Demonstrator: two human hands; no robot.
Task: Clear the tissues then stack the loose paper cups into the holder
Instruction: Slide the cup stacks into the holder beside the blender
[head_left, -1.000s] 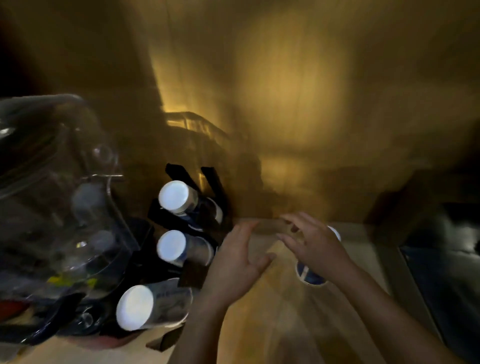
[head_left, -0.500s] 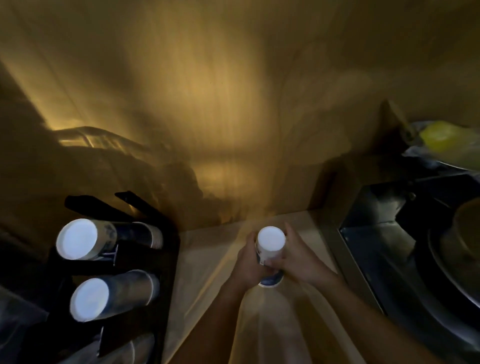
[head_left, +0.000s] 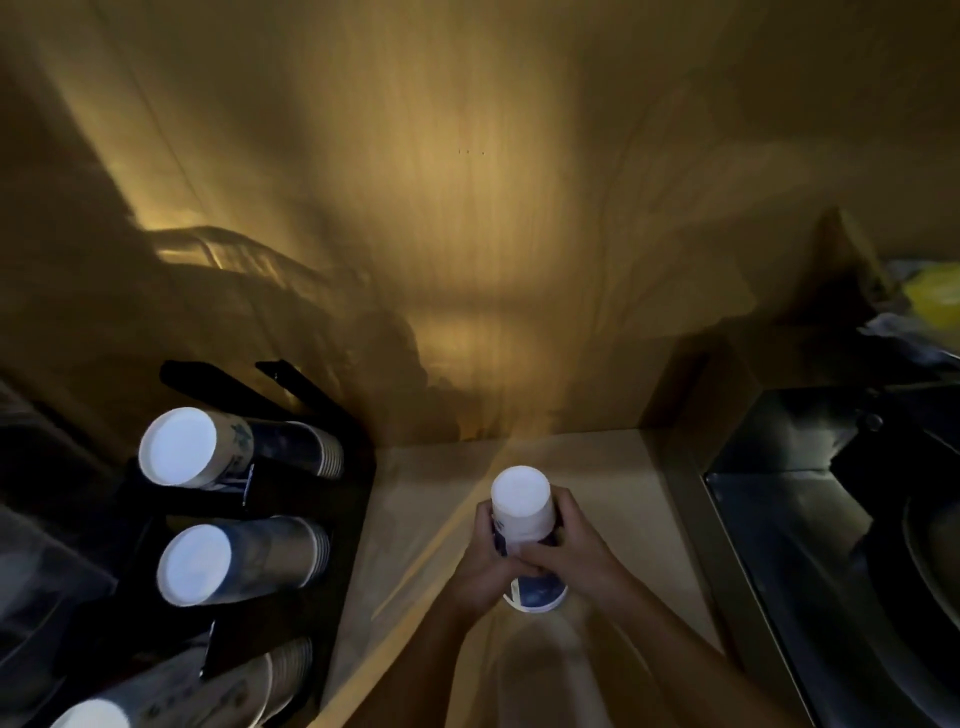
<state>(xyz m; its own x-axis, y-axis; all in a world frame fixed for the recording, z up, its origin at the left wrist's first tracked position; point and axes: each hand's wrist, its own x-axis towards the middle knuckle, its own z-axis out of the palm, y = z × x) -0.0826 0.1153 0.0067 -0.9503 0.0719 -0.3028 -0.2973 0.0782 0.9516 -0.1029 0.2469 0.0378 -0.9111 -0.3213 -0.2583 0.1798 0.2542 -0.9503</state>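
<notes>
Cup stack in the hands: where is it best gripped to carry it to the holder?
Grip the cup stack around its side wall, mid-height, one hand from each side, as the left hand and right hand do now. It stands upside down, so the closed base offers no rim to pinch.

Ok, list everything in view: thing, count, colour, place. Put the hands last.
cup stacks in holder: three, white bases with blue print, lying sideways at left
holder: one, black, left on the counter
held cups: a small nested stack, white and blue, upside down, centre
counter: one, light wood, centre
wall: wood panel, behind
sink: one, dark metal, right
yellow item: one, far right, unclear what
left hand: gripping the held cups
right hand: gripping the held cups
</notes>
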